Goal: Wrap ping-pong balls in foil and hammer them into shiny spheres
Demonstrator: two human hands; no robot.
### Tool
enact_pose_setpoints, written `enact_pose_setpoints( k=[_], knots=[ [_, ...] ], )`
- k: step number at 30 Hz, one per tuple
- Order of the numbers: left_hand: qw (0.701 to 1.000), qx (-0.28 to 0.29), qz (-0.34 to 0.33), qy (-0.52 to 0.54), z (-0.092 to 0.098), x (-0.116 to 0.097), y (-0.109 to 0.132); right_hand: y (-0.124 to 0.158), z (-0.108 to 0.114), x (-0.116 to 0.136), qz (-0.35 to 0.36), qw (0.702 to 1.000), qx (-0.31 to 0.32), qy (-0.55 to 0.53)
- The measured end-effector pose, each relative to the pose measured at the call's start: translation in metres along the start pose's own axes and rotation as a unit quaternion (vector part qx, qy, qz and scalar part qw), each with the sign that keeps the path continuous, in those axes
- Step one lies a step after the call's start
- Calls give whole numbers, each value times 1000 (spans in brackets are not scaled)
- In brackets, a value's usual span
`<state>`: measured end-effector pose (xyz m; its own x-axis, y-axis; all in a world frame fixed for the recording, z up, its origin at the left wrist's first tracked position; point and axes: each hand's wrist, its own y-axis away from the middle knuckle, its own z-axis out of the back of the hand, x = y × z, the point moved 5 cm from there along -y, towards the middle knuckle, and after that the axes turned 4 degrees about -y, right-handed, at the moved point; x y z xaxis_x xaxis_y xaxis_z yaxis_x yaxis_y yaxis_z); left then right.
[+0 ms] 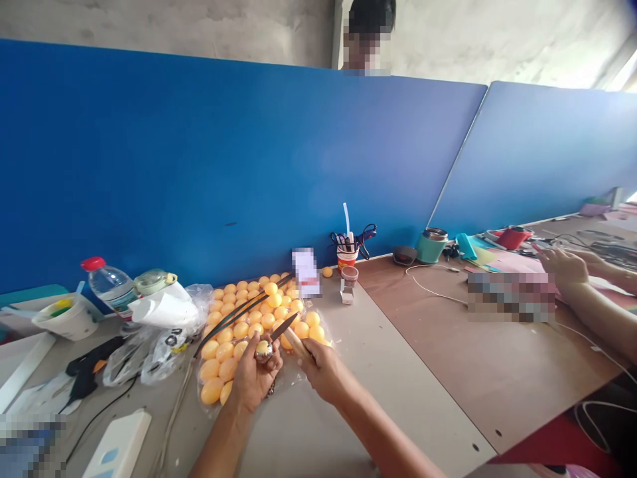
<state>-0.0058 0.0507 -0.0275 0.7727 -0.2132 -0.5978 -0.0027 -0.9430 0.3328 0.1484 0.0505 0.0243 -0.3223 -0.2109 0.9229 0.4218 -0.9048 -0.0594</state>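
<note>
My left hand point(253, 375) is closed around a small shiny silver ball point(263, 350) with a yellow top. My right hand point(322, 367) grips the wooden handle of a knife point(287, 330), whose dark blade points up-left toward the ball. Both hands hover over the near edge of a clear plastic bag of orange ping-pong balls point(249, 318) lying on the desk. Thin dark strips point(233, 317) lie across the balls.
A water bottle point(110, 284), white cup point(67, 320), crumpled plastic bags point(149, 345) and a black glue gun point(87, 368) lie left. A pen cup point(347, 255) and small jar point(349, 277) stand by the blue partition point(199, 166). Another person's hand point(565, 265) rests at right.
</note>
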Motion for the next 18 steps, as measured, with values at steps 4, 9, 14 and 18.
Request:
enact_pose_setpoints(
  k=[4,9,14,18],
  knots=[
    [1000,-6,-7,-2,2,-1,-2,1,-3,2,32,999,11,2],
    [999,31,-32,14,-7,-3,3,0,8,0,8,999,-22,-35],
    [996,47,-59,41,-17,-8,9,0,14,3,11,999,-24,-45],
    [997,41,-63,16,-13,-5,5,1,8,3,24,999,-22,-28]
  ],
)
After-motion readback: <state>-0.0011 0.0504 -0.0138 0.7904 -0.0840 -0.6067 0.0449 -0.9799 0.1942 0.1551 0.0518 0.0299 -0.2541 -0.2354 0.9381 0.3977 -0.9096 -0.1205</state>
